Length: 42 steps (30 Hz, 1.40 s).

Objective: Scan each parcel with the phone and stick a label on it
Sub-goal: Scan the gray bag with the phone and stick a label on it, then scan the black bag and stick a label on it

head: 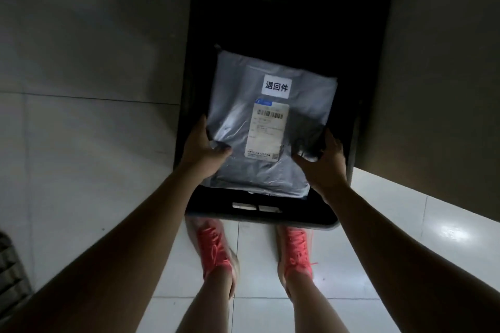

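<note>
A grey plastic mailer parcel [303, 116] is held flat over a dark crate [259, 213]. It carries a white sticker with black characters [276, 87] and, below that, a shipping label with a barcode [266, 130]. My left hand [203, 149] grips the parcel's left edge, thumb on top. My right hand [322, 159] grips its right edge, thumb on top too. No phone is in view.
The dark crate has a handle slot in its near wall [257, 207] and stands on a pale tiled floor [81, 143]. Two feet in pink shoes [216, 246] stand just before it. A large cardboard box [438, 89] rises at the right.
</note>
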Motion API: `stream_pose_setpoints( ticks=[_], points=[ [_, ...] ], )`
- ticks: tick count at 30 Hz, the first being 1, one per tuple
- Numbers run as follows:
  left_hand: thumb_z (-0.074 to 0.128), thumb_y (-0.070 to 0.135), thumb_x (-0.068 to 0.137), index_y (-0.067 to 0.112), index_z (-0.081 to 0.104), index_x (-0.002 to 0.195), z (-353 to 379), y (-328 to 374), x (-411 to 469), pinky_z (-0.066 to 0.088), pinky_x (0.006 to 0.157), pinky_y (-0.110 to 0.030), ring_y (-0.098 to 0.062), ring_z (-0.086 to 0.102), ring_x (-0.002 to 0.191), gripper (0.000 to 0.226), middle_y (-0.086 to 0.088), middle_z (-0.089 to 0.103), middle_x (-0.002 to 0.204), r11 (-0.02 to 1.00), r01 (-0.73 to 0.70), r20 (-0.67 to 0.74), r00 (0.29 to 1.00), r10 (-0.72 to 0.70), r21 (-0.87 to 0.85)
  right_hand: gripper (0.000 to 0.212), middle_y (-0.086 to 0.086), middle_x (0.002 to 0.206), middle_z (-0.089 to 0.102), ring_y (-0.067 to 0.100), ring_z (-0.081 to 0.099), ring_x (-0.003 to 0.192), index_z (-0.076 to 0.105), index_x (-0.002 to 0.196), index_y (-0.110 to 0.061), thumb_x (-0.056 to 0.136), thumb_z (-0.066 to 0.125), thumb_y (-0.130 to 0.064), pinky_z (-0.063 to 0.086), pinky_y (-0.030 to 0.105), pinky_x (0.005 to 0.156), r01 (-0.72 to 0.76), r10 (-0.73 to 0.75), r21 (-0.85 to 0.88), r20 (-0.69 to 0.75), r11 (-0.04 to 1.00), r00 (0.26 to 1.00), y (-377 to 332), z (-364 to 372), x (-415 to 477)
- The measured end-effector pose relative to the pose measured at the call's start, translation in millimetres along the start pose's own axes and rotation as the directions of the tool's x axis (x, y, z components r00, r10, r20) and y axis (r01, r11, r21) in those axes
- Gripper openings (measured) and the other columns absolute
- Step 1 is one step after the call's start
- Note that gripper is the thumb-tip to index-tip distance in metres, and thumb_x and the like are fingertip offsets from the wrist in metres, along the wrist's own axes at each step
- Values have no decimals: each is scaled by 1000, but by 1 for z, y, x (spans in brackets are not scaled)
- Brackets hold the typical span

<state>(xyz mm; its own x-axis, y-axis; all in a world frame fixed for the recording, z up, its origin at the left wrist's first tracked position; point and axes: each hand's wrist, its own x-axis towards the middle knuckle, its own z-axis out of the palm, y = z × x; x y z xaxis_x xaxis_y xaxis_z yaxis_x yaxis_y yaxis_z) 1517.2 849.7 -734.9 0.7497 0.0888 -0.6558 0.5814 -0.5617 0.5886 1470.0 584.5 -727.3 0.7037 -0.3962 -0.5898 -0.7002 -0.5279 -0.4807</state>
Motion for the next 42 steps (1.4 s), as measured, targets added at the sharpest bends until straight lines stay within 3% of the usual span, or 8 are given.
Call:
stream_pose_setpoints(
  ticks=[4,9,14,16,20,24,33,42],
  points=[
    [75,9,84,12,19,157,30,-33,13,43,101,-15,-22,46,133,92,-11,37,154,999,42,38,998,-43,21,101,9,142,57,30,57,127,36,155,-22,71,90,-39,51,45,103,-98,97,11,55,995,994,22,34,10],
    [81,-3,77,6,25,155,47,-49,10,37,111,-32,-30,41,139,96,-16,41,152,988,144,5,990,-144,-50,100,11,148,53,34,53,132,29,158,-27,77,87,-30,47,44,107,-119,123,-38,128,992,984,35,51,19],
    [78,17,84,12,33,151,23,-21,-23,43,92,-26,-29,54,126,81,-13,50,142,962,10,37,999,-21,273,65,3,118,68,31,66,111,54,139,-26,80,80,-38,51,29,77,-89,109,-227,75,970,991,-10,28,9],
    [77,26,85,11,36,149,1,12,-46,49,96,-33,-30,54,126,77,-13,49,143,864,-131,46,991,125,486,73,0,135,60,25,64,114,45,148,-31,83,78,-35,53,29,81,14,16,-282,105,959,994,-44,9,-11],
    [75,26,85,14,37,148,-67,97,-107,45,103,-42,-30,48,129,74,-8,45,147,571,-311,76,915,397,760,89,-8,159,35,21,41,140,34,153,-33,78,81,-35,46,42,104,302,-196,-516,251,801,948,-130,-63,-70],
    [70,33,86,14,30,152,-149,182,-172,34,111,-48,-31,38,139,79,-11,38,152,466,-269,48,900,433,843,86,-6,161,29,24,38,141,34,152,-28,80,81,-29,41,43,106,377,-263,-616,272,691,926,-225,-159,-124],
    [62,47,88,20,38,148,-299,376,-370,43,102,-43,-29,43,132,70,-5,49,141,439,-182,-90,844,529,880,75,3,144,46,30,41,136,42,144,-26,80,77,-43,42,46,106,473,-505,-655,159,589,848,-377,-381,-296],
    [59,41,92,27,27,155,-339,511,-557,41,106,-45,-32,43,137,72,-9,42,151,450,-261,-114,750,652,854,70,2,142,54,28,48,135,52,139,-30,77,78,-47,41,45,110,429,-580,-645,-27,633,814,-394,-558,-467]
  ],
)
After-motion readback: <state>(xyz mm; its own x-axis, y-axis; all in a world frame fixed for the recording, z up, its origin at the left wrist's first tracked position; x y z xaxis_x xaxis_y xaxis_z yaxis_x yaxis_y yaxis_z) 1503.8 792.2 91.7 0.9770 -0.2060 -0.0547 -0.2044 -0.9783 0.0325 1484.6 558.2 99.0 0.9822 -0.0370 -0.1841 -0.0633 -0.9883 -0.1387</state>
